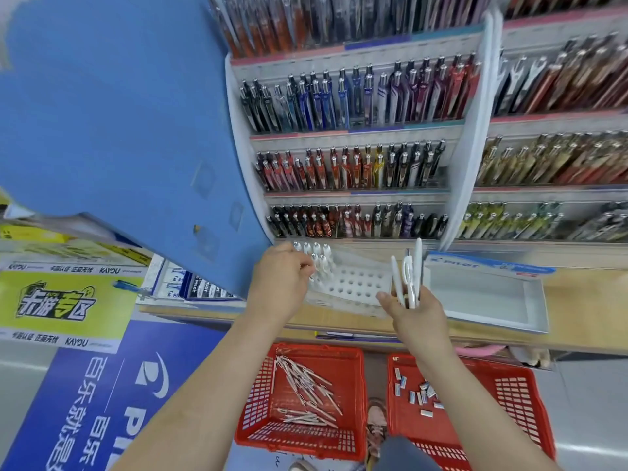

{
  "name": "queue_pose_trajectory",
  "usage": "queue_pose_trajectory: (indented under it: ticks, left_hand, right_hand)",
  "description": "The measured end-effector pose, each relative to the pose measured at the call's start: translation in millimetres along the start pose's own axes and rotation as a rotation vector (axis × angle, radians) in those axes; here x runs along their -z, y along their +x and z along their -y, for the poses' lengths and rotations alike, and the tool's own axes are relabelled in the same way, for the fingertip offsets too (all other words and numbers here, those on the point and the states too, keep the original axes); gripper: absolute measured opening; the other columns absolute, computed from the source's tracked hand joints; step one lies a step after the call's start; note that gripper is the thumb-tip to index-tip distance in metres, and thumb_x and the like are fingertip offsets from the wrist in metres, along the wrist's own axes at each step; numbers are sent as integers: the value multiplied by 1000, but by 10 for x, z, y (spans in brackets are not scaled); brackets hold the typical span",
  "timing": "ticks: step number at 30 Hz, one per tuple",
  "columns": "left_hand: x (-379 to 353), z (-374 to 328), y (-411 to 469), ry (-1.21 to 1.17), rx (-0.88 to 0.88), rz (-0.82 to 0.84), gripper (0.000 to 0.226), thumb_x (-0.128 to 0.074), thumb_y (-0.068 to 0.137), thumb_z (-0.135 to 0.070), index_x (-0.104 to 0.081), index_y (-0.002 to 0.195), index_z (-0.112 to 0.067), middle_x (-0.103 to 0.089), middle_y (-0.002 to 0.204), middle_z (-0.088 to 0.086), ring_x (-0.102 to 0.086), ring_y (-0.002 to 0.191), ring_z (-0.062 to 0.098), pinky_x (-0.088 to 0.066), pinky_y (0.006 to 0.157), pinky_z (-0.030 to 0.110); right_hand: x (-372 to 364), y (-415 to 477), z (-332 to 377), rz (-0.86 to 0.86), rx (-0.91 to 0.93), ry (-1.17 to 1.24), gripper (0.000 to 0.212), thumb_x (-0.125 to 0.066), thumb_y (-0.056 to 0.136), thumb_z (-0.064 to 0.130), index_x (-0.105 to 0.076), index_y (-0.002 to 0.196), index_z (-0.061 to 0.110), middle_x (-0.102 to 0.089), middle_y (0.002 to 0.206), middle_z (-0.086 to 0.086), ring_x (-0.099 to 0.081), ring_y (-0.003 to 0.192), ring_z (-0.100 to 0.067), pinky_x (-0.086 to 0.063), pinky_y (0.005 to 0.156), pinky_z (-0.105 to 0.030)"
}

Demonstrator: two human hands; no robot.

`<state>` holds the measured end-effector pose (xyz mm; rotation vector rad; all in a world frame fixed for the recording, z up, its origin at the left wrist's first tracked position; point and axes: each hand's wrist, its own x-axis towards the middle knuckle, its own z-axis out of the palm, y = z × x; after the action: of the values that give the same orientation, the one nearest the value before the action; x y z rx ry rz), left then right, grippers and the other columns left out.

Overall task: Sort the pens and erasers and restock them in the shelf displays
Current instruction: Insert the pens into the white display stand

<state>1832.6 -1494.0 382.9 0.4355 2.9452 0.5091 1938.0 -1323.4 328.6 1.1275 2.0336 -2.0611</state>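
"Since the holed tray [356, 283] sits mid-counter, can you place everything off it?"

"Sure. The left hand [278, 280] is at the tray's left end, with its fingers curled in against the standing pens [316, 254]. Those are white pens slotted upright in the tray's far-left holes. Whether the hand pinches one is too blurred to tell."

"And the right hand?"

"The right hand [419, 312] is at the tray's near-right corner. Its fingers are wrapped round a bunch of white pens [412, 280] that point up past the tray's right edge."

"What lies right of the tray?"

"A white open box [489, 300] with a blue Pilot flap, just beside the tray on the same wooden counter [584, 300]."

"Below it?"

"Two red baskets stand on the floor, nearer the person than the tray. The left basket [353, 413], directly below the tray, holds loose pens [306, 385] in a heap. The right basket [520, 402], below and right of the tray, holds scattered erasers [419, 394]. A shoe [375, 419] shows between them."

"Above?"

"The shelf displays [350, 100] rise behind the tray, with rows of clipped pens in many colours. A blue panel [119, 113] slants up to the tray's left."
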Motion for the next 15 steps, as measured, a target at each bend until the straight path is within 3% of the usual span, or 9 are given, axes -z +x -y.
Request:
queue_pose_trajectory:
  ticks: [3, 5, 7, 9, 12, 15]
  left_hand:
    - [42, -16, -2, -17, 46, 15, 15, -64, 87, -26, -73, 96, -18, -59, 92, 2, -58, 88, 21, -49, 77, 35]
    - [99, -75, -66, -68, 73, -30, 19, -65, 86, -30, -70, 102, -21, -61, 92, 0, -57, 85, 17, -48, 76, 33]
    - [170, -202, -195, -185, 76, -69, 12, -62, 88, -33, -69, 93, -25, -64, 85, -6, -57, 77, 12, -49, 73, 32]
    - [194, -379, -363, -427, 105, 73, 12, -59, 89, -35, -67, 83, -28, -67, 77, -7, -62, 71, 11, -52, 70, 30]
    - [130, -602, -580, -778, 178, 297, 8, -62, 88, -33, -66, 92, -27, -72, 76, 1, -69, 70, 16, -57, 70, 36]
    - [106, -655, -665, -1014, 317, 281, 12, -68, 85, -19, -67, 96, -19, -72, 78, 13, -70, 69, 20, -57, 63, 28]
  right_hand:
    - [22, -32, 62, -29, -13, 170, 13, -55, 95, 24, -57, 87, 14, -53, 67, -6, -40, 48, -14, -32, 46, -27]
    - [54, -86, 179, 16, -34, 345, 11, -50, 98, 16, -55, 92, 9, -55, 68, -9, -49, 48, -17, -40, 42, -25]
    - [64, -147, 318, 110, -66, 591, 11, -47, 98, 14, -55, 96, 6, -64, 71, -12, -65, 59, -22, -54, 53, -26]
    - [40, -186, 424, 186, -84, 744, 14, -44, 99, 15, -55, 97, 6, -72, 79, -14, -72, 77, -28, -59, 69, -30]
    - [-23, -241, 517, 235, -73, 783, 14, -43, 99, 17, -53, 98, 8, -74, 93, -16, -70, 97, -31, -56, 87, -43]
    - [-62, -278, 548, 250, -67, 796, 16, -42, 99, 19, -54, 97, 8, -73, 98, -17, -68, 102, -31, -53, 90, -46]
